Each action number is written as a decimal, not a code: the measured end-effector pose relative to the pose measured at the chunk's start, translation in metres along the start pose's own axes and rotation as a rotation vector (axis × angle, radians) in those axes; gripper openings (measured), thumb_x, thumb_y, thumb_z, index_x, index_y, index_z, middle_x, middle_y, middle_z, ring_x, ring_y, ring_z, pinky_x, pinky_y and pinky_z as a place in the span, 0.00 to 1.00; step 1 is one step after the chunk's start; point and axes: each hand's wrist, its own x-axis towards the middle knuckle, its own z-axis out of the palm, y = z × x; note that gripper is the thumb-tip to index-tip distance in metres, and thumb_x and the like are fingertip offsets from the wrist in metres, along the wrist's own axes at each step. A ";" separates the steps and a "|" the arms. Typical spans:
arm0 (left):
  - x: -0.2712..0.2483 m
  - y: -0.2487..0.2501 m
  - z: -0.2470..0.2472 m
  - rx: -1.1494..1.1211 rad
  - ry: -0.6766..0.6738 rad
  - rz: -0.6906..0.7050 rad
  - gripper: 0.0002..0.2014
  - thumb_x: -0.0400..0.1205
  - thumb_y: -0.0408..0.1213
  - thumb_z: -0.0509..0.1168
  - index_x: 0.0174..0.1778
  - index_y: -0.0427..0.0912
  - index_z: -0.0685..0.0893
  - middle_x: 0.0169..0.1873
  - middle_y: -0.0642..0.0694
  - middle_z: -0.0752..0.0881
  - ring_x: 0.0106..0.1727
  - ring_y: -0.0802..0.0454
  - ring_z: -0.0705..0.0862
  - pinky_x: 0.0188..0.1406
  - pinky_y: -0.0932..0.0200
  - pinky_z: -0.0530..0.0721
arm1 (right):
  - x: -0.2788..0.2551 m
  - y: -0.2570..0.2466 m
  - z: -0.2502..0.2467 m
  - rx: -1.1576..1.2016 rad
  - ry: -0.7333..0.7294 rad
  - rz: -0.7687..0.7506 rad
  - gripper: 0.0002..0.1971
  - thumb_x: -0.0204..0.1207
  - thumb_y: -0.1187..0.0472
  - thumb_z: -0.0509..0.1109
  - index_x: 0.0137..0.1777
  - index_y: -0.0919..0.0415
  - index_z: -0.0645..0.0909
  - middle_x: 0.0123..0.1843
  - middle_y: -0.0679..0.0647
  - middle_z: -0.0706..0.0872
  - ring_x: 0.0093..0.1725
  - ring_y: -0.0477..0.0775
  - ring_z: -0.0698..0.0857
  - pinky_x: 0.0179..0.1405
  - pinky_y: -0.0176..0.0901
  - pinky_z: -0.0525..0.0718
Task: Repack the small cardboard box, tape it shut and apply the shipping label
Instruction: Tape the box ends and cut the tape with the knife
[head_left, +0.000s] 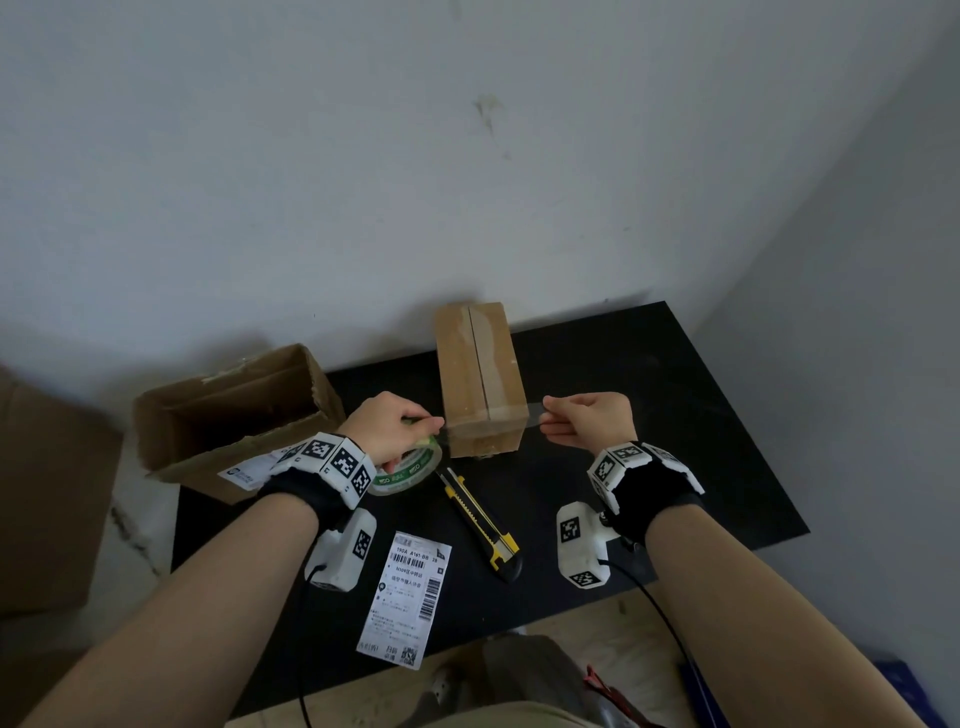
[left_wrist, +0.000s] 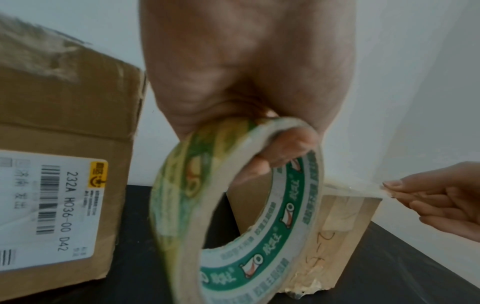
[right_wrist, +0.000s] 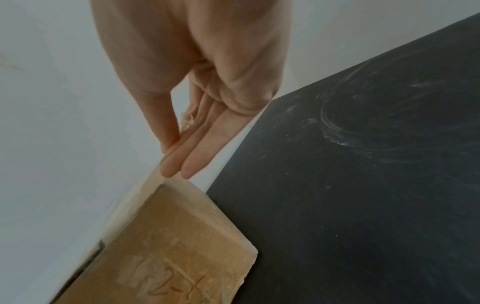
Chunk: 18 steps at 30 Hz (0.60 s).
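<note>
On the far left sits a big open box (head_left: 234, 415) with a white sticker on its side; what is in it cannot be seen. Next comes the left hand (head_left: 395, 428), fingers curled through the tape roll (head_left: 410, 467). A clear strip of tape (head_left: 532, 410) runs from the roll over the near end of the small box (head_left: 478, 379), which stands on the black table (head_left: 675, 415) with its flaps closed. On the right, the right hand (head_left: 589, 418) pinches the loose end of the strip. To do this well, I think, keep the strip tight and flat, lay it across the seam, then rub it down. The knife (head_left: 480, 519) and the shipping label (head_left: 402, 597) wait in front, not used yet
</note>
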 end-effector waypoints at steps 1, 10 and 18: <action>0.001 0.000 0.000 -0.004 -0.001 -0.002 0.11 0.82 0.50 0.62 0.52 0.51 0.86 0.37 0.45 0.89 0.17 0.58 0.77 0.17 0.67 0.75 | 0.001 -0.001 0.000 -0.002 -0.003 0.004 0.06 0.74 0.64 0.73 0.45 0.69 0.85 0.41 0.61 0.90 0.40 0.54 0.90 0.39 0.42 0.89; 0.010 -0.002 0.000 -0.040 -0.027 -0.017 0.10 0.82 0.49 0.63 0.50 0.50 0.87 0.27 0.46 0.86 0.15 0.58 0.76 0.17 0.67 0.74 | 0.011 0.000 0.001 -0.033 -0.048 0.028 0.06 0.76 0.64 0.72 0.44 0.69 0.84 0.39 0.59 0.89 0.36 0.51 0.89 0.32 0.36 0.88; 0.012 -0.003 0.002 -0.076 -0.047 -0.049 0.12 0.81 0.51 0.63 0.44 0.50 0.88 0.22 0.47 0.83 0.15 0.58 0.76 0.15 0.68 0.73 | 0.018 0.007 0.000 -0.131 -0.074 0.035 0.10 0.72 0.59 0.75 0.46 0.66 0.85 0.40 0.57 0.90 0.39 0.50 0.90 0.33 0.36 0.88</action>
